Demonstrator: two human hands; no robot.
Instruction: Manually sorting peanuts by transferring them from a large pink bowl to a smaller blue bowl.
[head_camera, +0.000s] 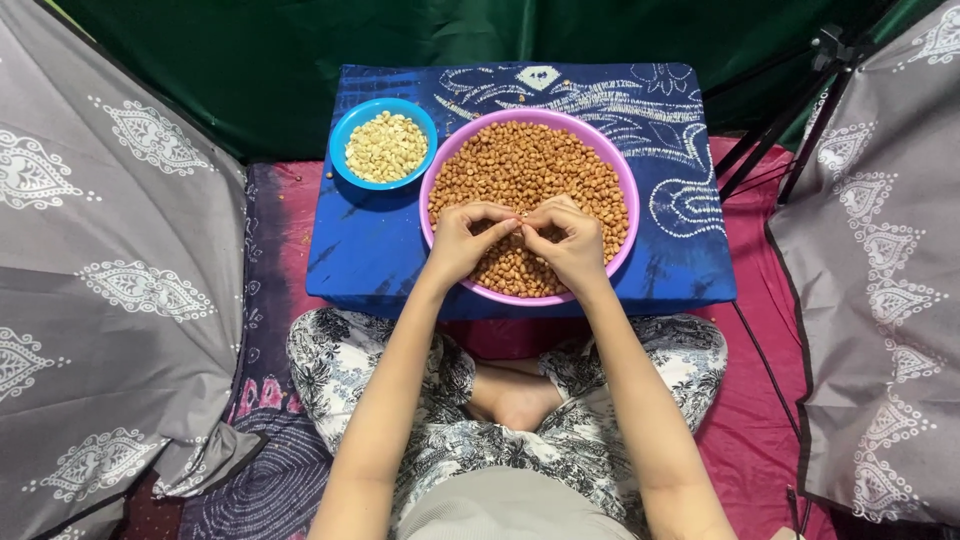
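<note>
Blue table (380, 260): I see left hand (462, 240), right hand (572, 240) over pink bowl (620, 180), fingertips pinched together on peanut (521, 226); blue bowl (345, 120) beside.

A seated person's left hand (462, 240) and right hand (572, 243) meet fingertip to fingertip over a pink bowl (623, 180) of brown peanuts (530, 165). Beside it, a blue bowl (345, 122) holds pale skinned peanuts (385, 147), both on a blue-covered table (370, 250).
</note>
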